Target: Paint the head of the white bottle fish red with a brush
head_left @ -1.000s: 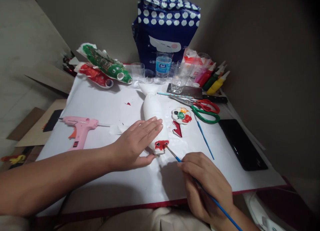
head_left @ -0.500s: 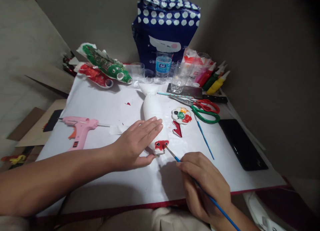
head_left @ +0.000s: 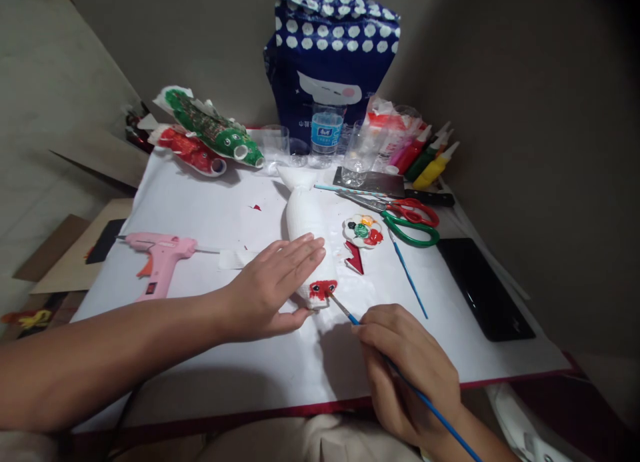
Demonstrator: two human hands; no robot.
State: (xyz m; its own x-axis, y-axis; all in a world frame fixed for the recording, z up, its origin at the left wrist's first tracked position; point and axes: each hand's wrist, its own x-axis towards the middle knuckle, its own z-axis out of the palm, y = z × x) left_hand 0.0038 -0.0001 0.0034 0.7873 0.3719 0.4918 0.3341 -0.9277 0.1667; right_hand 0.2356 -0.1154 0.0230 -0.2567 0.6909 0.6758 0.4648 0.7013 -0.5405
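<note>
A white fish figure (head_left: pixel 306 215) lies lengthwise on the white-covered table, its tail pointing away from me. Red paint and two dark eyes mark its near end. My left hand (head_left: pixel 280 282) rests across its body, fingers over the top and thumb at the near end, holding it steady. In my right hand (head_left: pixel 407 372) is a blue-handled paintbrush (head_left: pixel 425 399), gripped like a pen. Its tip touches the red patch between the eyes. Right of the fish sits a flower-shaped paint palette (head_left: pixel 353 239) with dabs of several colours, beside a red scrap (head_left: pixel 355 259).
On the left lies a pink glue gun (head_left: pixel 167 252); behind it are a green fish (head_left: pixel 210 129) and a red fish (head_left: pixel 187 152). Scissors (head_left: pixel 413 229), a knife (head_left: pixel 373 180), a second brush (head_left: pixel 409 279) and a black phone (head_left: pixel 483 289) lie right. Cups, a bottle (head_left: pixel 326 135) and paint tubes (head_left: pixel 435 169) stand behind.
The brush tip has shifted very slightly left on the red patch, with my right hand following. My left hand and the fish stay in place.
</note>
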